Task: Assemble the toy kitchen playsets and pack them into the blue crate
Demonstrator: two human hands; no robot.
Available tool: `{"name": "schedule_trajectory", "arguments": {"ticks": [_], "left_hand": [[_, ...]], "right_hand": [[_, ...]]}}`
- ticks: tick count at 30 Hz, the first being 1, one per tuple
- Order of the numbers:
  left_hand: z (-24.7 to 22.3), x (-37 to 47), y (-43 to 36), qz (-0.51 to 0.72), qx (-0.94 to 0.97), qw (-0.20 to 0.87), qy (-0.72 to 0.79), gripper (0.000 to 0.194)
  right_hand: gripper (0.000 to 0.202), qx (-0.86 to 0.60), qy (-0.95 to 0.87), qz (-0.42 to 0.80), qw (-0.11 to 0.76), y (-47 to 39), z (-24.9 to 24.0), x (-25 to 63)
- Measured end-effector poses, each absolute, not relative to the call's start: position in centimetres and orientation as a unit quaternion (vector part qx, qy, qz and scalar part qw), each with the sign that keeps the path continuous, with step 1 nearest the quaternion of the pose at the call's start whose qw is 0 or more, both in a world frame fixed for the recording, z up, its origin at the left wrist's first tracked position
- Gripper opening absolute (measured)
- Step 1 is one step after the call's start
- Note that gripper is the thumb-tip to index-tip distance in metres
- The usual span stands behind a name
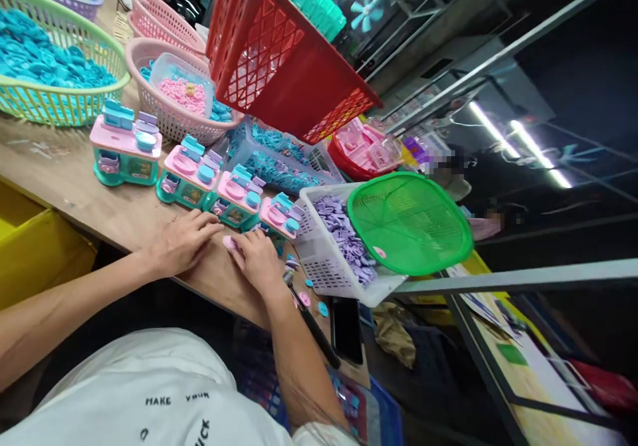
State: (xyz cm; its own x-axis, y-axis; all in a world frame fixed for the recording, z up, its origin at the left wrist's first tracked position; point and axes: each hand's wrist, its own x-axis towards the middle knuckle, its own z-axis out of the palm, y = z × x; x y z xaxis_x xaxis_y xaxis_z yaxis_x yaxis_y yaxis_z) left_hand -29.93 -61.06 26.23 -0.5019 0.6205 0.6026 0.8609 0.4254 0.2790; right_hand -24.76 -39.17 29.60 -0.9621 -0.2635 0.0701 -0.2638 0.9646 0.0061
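Note:
My right hand (259, 260) is closed on a small round pink plastic piece (229, 242), held low over the brown table. To its left, my left hand (182, 243) rests by the table with fingers stretched out and nothing visible in them. Just beyond both hands stands a row of toy kitchens in teal, pink and purple: one at the far left (127, 147), then others (189, 173), (235, 197). The rightmost toy kitchen (280, 217) is partly hidden behind my right hand.
A black-handled hammer (316, 333) and a phone (347, 330) lie right of my forearm, near loose blue and pink discs. A white basket (329, 270) of purple parts carries a green basket (409, 223). Behind stand a red crate (294, 67) and a green basket (64, 104) of blue parts.

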Motion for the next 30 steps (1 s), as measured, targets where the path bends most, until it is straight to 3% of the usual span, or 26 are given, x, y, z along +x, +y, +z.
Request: {"name": "schedule_trajectory", "arguments": {"ticks": [5, 9, 13, 17, 22, 26, 30], "left_hand": [[24.5, -30.5, -59.6, -0.336, -0.482, 0.11, -0.802, 0.041], [24.6, -31.3, -58.0, -0.351, -0.425, 0.074, -0.831, 0.028], [25.3, -31.6, -56.8, -0.32, -0.357, 0.042, -0.876, 0.028], [25.8, -31.7, -56.9, -0.347, -0.321, 0.041, -0.88, 0.028], [26.5, -31.7, -57.0, -0.38, -0.274, 0.05, -0.882, 0.023], [26.9, -31.7, -56.7, -0.344, -0.292, 0.061, -0.89, 0.016], [26.5, -32.2, -55.9, -0.311, -0.317, 0.067, -0.894, 0.017]], "right_hand": [[0.029, 0.12, -0.981, 0.143, 0.058, -38.8, 28.7, -24.6], [0.029, 0.081, -0.982, 0.159, 0.067, -38.7, 27.9, -25.3], [0.031, 0.084, -0.981, 0.158, 0.075, -38.7, 27.8, -25.5], [0.03, 0.082, -0.965, 0.195, 0.155, -36.3, 28.5, -24.1], [0.033, -0.026, -0.94, 0.225, 0.254, -31.0, 29.0, -20.8], [0.028, -0.061, -0.948, 0.199, 0.241, -29.6, 28.8, -19.2], [0.031, 0.013, -0.965, 0.2, 0.172, -31.0, 28.9, -20.3]]}}
